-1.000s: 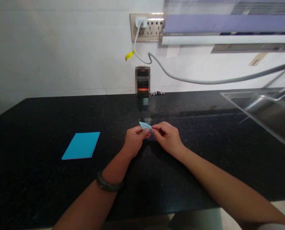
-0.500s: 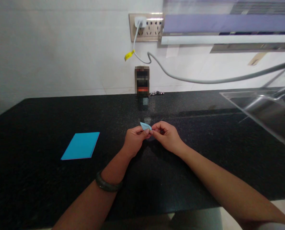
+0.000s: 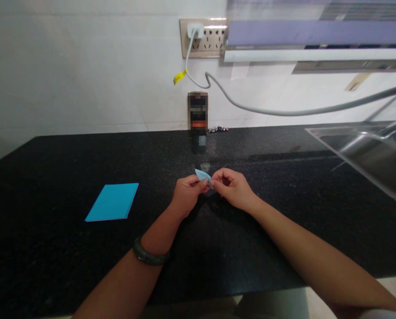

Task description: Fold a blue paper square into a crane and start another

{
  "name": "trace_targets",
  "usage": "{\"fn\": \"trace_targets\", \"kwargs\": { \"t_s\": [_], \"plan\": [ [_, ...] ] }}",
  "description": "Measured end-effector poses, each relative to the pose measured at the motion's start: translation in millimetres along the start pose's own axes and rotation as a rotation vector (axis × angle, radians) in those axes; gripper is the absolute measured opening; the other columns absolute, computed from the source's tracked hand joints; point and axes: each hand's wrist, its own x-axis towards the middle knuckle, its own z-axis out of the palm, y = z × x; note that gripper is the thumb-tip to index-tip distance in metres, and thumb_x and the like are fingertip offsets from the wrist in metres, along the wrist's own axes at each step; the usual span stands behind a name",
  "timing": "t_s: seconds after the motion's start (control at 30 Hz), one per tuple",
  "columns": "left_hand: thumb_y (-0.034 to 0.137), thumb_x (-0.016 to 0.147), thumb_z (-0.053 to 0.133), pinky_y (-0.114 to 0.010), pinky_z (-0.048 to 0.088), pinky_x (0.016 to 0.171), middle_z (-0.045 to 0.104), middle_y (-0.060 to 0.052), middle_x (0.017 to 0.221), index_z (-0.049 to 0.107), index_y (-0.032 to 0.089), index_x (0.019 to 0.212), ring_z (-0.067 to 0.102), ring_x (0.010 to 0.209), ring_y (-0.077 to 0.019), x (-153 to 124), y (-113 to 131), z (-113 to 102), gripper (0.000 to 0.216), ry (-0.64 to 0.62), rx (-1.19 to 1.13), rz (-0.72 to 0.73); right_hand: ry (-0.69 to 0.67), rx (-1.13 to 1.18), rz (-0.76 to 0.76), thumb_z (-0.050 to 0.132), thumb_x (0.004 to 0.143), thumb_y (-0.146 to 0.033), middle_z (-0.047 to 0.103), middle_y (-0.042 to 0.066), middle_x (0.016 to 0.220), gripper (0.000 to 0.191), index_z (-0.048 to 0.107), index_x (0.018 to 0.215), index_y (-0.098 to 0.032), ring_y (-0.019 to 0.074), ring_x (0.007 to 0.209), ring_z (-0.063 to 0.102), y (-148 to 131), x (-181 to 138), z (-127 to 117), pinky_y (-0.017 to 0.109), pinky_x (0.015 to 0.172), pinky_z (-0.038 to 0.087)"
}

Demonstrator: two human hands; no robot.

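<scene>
A small piece of folded light-blue paper [image 3: 202,175] is held up over the black countertop, its pointed corner aimed up and left. My left hand [image 3: 186,195] pinches it from the left with thumb and fingers. From the other side, my right hand [image 3: 233,186] grips its right end between thumb and forefinger. The fingertips cover the paper's lower part. To the left of my hands lies a flat stack of square blue paper [image 3: 113,202] with a thin pinkish edge.
A phone-like device [image 3: 198,113], blurred out, leans upright against the wall, with a beaded strand [image 3: 218,129] beside it. At right is a metal sink [image 3: 377,150]. A grey cable [image 3: 284,112] runs from the wall socket [image 3: 213,42] above the black countertop [image 3: 64,168].
My right hand's fingertips have shifted slightly to the right, and a bit more of the folded paper shows between the hands. The rest looks the same.
</scene>
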Motion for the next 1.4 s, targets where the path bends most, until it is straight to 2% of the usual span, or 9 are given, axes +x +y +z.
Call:
{"fn": "trace_targets", "kwargs": {
  "t_s": [0.23, 0.5, 0.77, 0.93, 1.03, 1.17, 1.27, 1.4],
  "plan": [
    [0.032, 0.063, 0.072, -0.028, 0.051, 0.065, 0.067, -0.002, 0.067, 0.07, 0.014, 0.073, 0.061, 0.063, -0.0134, 0, -1, 0, 0.021, -0.006, -0.021, -0.003, -0.118, 0.108, 0.042, 0.054, 0.078, -0.029, 0.046, -0.005, 0.059, 0.013, 0.052, 0.076, -0.017, 0.0054, 0.045, 0.038, -5, 2, -4, 0.019, 0.042, 0.031],
    [0.032, 0.063, 0.072, -0.025, 0.047, 0.062, 0.065, -0.001, 0.064, 0.069, 0.013, 0.072, 0.057, 0.06, -0.0113, 2, -3, -1, 0.021, -0.018, 0.005, -0.008, -0.264, 0.232, 0.217, 0.054, 0.077, -0.038, 0.043, -0.005, 0.059, 0.022, 0.052, 0.076, -0.016, 0.0053, 0.043, 0.036, -8, 4, -11, 0.019, 0.037, 0.03],
    [0.031, 0.063, 0.073, -0.021, 0.044, 0.061, 0.064, 0.0, 0.067, 0.067, 0.014, 0.074, 0.054, 0.059, -0.0077, 0, -4, 2, 0.021, -0.013, -0.161, -0.062, -0.152, 0.417, 0.279, 0.057, 0.075, -0.036, 0.042, -0.004, 0.061, 0.02, 0.052, 0.073, -0.016, 0.0056, 0.046, 0.034, -7, 2, 2, 0.019, 0.04, 0.03],
    [0.034, 0.065, 0.071, -0.018, 0.034, 0.045, 0.053, 0.004, 0.054, 0.061, 0.014, 0.066, 0.044, 0.047, -0.0051, 1, -3, 4, 0.022, -0.013, -0.207, -0.079, -0.083, 0.231, 0.117, 0.055, 0.078, -0.033, 0.048, 0.0, 0.07, 0.016, 0.053, 0.075, -0.017, 0.0087, 0.056, 0.045, -2, 1, 6, 0.022, 0.047, 0.038],
    [0.035, 0.064, 0.071, -0.018, 0.027, 0.041, 0.047, 0.005, 0.047, 0.058, 0.013, 0.06, 0.037, 0.042, -0.0041, 2, -2, 3, 0.026, -0.015, -0.186, -0.068, -0.053, 0.172, 0.09, 0.054, 0.078, -0.034, 0.048, -0.001, 0.069, 0.017, 0.053, 0.077, -0.017, 0.0089, 0.056, 0.045, -1, 0, 6, 0.022, 0.048, 0.039],
    [0.033, 0.061, 0.072, -0.019, 0.03, 0.044, 0.052, 0.004, 0.05, 0.059, 0.013, 0.061, 0.041, 0.044, -0.0048, 4, -4, 2, 0.024, 0.048, -0.19, -0.054, -0.046, 0.256, 0.172, 0.06, 0.072, -0.037, 0.047, -0.004, 0.06, 0.023, 0.052, 0.081, -0.018, 0.0078, 0.049, 0.042, -5, 0, 5, 0.021, 0.043, 0.036],
    [0.031, 0.062, 0.072, -0.019, 0.033, 0.046, 0.055, 0.004, 0.053, 0.061, 0.014, 0.064, 0.044, 0.046, -0.0056, 4, -6, 2, 0.021, 0.107, -0.173, 0.004, -0.096, 0.21, 0.196, 0.066, 0.067, -0.033, 0.047, -0.005, 0.056, 0.022, 0.054, 0.074, -0.016, 0.0068, 0.047, 0.04, -7, -1, 7, 0.02, 0.042, 0.033],
    [0.029, 0.064, 0.07, -0.019, 0.035, 0.048, 0.058, 0.003, 0.056, 0.064, 0.014, 0.066, 0.047, 0.049, -0.0059, 3, -5, 3, 0.017, 0.114, -0.141, 0.045, -0.051, 0.072, 0.133, 0.059, 0.072, -0.029, 0.05, -0.003, 0.057, 0.014, 0.055, 0.068, -0.016, 0.0078, 0.05, 0.043, -4, -1, 10, 0.022, 0.049, 0.036]
  ]
}}
